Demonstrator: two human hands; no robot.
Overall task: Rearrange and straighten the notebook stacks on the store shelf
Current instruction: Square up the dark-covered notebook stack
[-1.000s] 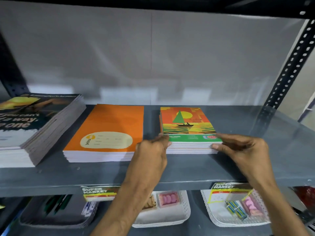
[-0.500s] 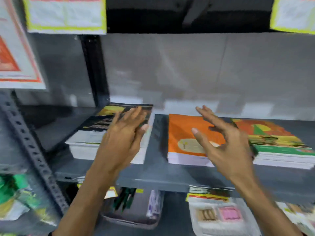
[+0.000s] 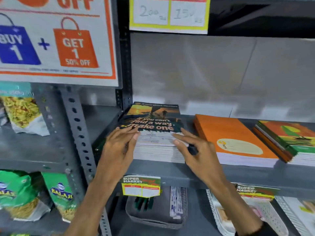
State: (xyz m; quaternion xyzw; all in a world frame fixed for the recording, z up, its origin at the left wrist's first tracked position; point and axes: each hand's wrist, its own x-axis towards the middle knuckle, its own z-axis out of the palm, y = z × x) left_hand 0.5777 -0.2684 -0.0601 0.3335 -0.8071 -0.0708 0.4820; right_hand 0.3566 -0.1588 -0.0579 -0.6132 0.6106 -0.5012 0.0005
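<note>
A stack of dark notebooks [image 3: 153,120] with "make one" on the cover lies at the left end of the grey shelf [image 3: 170,169], close to the upright post. My left hand [image 3: 119,147] rests against its front left corner, fingers extended over the cover. At the front right corner my right hand [image 3: 196,150] touches the stack with spread fingertips. Neither hand grips anything. To the right lie an orange notebook stack [image 3: 230,133] and a sailboat-cover stack [image 3: 293,135], both angled slightly on the shelf.
A perforated black post [image 3: 126,65] stands just left of the dark stack. A promotion sign [image 3: 56,40] and a price tag [image 3: 168,14] hang above. Snack bags [image 3: 22,113] fill the left shelving. Trays of small goods [image 3: 158,213] sit on the shelf below.
Both hands left the sailboat stack and swung left across the shelf. They now touch the front corners of the dark stack; my view turned left with them.
</note>
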